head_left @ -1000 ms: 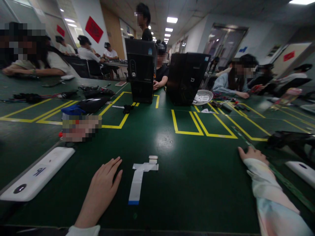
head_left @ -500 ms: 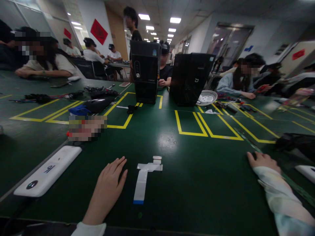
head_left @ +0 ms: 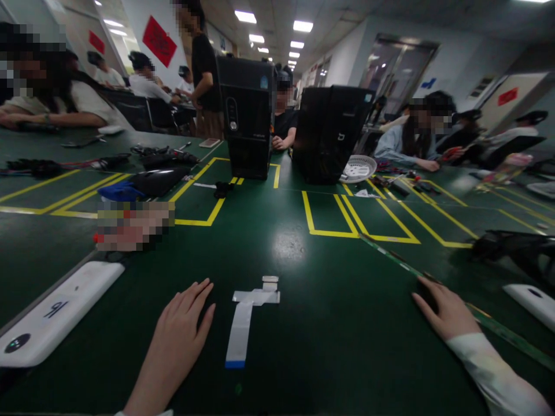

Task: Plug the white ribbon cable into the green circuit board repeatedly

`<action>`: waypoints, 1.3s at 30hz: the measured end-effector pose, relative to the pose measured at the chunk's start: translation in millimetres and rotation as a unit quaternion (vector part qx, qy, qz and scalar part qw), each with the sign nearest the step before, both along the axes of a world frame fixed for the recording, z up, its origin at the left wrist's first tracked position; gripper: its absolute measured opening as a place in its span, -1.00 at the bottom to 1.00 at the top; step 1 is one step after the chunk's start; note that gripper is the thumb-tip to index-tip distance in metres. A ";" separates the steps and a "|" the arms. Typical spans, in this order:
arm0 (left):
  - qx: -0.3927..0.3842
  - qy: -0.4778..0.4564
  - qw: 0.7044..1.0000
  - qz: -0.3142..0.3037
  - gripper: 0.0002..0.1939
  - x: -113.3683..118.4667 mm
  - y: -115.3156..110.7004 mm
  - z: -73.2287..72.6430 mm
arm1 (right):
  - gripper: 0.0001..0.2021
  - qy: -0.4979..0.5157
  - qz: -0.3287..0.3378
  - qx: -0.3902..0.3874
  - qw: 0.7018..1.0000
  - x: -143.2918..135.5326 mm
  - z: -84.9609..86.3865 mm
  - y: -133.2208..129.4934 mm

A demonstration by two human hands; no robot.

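grip: right hand (head_left: 448,312), four o'clock in view, fingers over green strip (head_left: 392,257), whether clamped cannot be told; left hand (head_left: 184,329), half past seven, flat, thumb apart, nothing held. step, by judgement: placing the strip; next move calls for a steady edge hold. also: black tower (head_left: 248,118), twelve o'clock; white device (head_left: 65,312), eight. possible obstruction: ribbon cable (head_left: 240,332), between hands.
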State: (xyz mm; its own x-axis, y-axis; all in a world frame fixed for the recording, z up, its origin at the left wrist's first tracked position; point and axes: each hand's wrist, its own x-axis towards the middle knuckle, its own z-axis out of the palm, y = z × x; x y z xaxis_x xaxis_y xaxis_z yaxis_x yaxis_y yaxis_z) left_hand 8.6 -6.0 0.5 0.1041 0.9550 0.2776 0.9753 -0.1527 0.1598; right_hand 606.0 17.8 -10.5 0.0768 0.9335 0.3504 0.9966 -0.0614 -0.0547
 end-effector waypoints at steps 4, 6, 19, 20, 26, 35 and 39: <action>0.002 0.001 1.000 0.002 -0.44 2.6 -0.3 1.6 | -0.40 0.011 0.088 0.020 0.996 -13.8 2.6 4.1; 0.000 -0.005 1.000 0.007 -0.44 4.7 -0.9 3.5 | -0.42 0.017 0.136 0.020 0.990 -24.2 3.8 7.4; 0.019 -0.009 1.000 -0.002 -0.46 5.8 -1.7 4.3 | -0.52 0.059 0.350 0.017 0.935 -182.7 8.0 50.6; 0.022 -0.010 1.000 -0.003 -0.47 6.1 -1.7 4.7 | -0.52 0.058 0.361 0.017 0.930 -196.7 9.2 55.5; 0.014 -0.010 1.000 0.003 -0.48 7.7 -1.9 8.1 | -0.49 0.051 0.420 -0.018 0.906 -270.9 17.0 71.2; 0.028 -0.014 1.000 -0.004 -0.49 5.3 -0.8 6.1 | -0.43 0.065 0.443 -0.062 0.892 -326.8 22.4 57.8; 0.030 -0.015 0.999 -0.006 -0.48 5.1 -0.7 7.1 | -0.42 0.066 0.442 -0.078 0.891 -331.2 28.5 55.0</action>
State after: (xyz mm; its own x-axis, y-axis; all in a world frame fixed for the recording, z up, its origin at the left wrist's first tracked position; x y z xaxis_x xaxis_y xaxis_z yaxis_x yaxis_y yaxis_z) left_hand 13.7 -6.8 7.5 0.1072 0.9352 0.3375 0.9682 -0.1753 0.1783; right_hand 274.8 72.7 18.0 -0.6809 0.6868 0.2545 0.6454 0.7268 -0.2349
